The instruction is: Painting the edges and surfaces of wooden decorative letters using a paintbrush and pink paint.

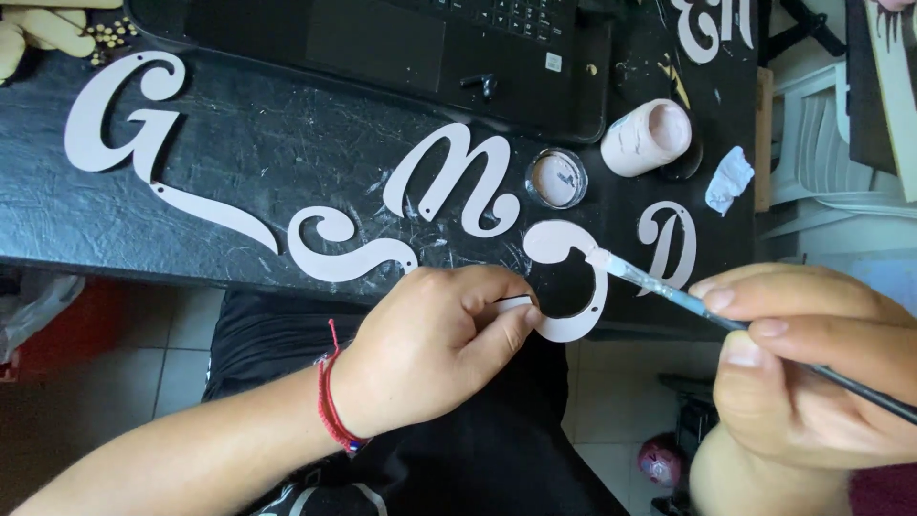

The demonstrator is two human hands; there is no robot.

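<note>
We see pale pink curved letter cutout (570, 279) between hands, at table edge (239, 162). Left hand (435, 344) pinches its lower tip, fingers closed on it. Right hand (812, 368) grips thin paintbrush (669, 294), bristles touching cutout's upper curve. Beyond hands: small paint jar (557, 178), tipped pink container (647, 137), more pink letters (458, 177), laptop (401, 48).

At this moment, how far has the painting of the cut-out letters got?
Looks done: four pale pink letters lie on the black table: the big G, the S, the M and the D. In hand: the left hand pinches the curved letter while the right hand puts the brush to it. What is left on it cannot be told.
</note>
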